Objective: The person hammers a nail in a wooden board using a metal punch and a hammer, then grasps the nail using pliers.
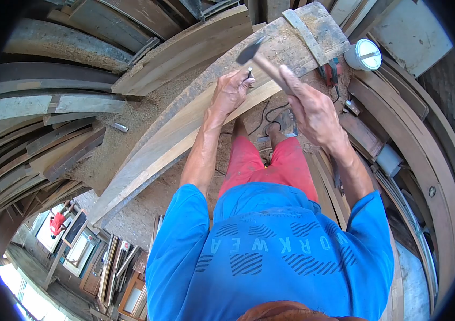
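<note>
Blue shirt cloth [275, 278] fills the near part of the view, printed with capitals that stand upside down and read WORKWEA; a fold hides whatever follows. One smaller line above it is too faint to read. Five striped patches or more sit around the letters.

Beyond the shirt are one pair of red shorts [241, 163] and two hands. The left hand [230, 91] has its fingers curled closed around one short metal rod [250, 73], which stands roughly upright over a long board [176, 128]. The right hand [313, 112] has its fingers wrapped around the handle of one hammer [270, 69], its blurred head just beyond the rod's top, a gap showing between them.

One wooden strip [305, 37] lies across the far end of the bench [278, 45]. Near that end are one white bucket [364, 55] and one red power tool [331, 71], with a dark cable [265, 117] looping by the legs. Curved planks [51, 72], too many to count, crowd both sides. One other person [57, 223] in red is far off at lower left.
</note>
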Motion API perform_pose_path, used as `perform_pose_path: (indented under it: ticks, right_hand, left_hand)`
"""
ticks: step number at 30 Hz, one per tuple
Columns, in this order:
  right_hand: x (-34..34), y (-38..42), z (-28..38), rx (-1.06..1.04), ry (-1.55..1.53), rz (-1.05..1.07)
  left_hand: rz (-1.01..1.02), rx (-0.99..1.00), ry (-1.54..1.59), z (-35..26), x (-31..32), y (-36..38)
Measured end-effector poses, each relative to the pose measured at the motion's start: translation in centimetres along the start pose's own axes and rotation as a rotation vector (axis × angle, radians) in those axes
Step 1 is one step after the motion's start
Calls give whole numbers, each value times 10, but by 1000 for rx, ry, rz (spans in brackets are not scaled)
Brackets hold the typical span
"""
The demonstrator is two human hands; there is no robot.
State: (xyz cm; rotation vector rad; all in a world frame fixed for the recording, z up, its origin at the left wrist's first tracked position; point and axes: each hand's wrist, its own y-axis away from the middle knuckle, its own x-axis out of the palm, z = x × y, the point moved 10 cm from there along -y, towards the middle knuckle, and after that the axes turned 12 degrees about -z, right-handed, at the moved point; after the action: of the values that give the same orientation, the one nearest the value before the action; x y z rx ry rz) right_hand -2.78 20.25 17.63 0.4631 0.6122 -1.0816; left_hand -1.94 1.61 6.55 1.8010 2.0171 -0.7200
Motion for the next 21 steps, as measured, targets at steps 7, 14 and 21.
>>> perform_pose_path:
  ticks: [7,14,21]
  right_hand:
    - [-37,-2,23,-138,-185,-282]
    - [-18,-19,-10,-38,-91,-34]
    - [4,-14,-26,55,102,178]
  left_hand:
    - [24,-58,-6,8,2,3]
    - [53,-59,-1,12,6,-2]
    - [51,-93,-3,10,2,-1]
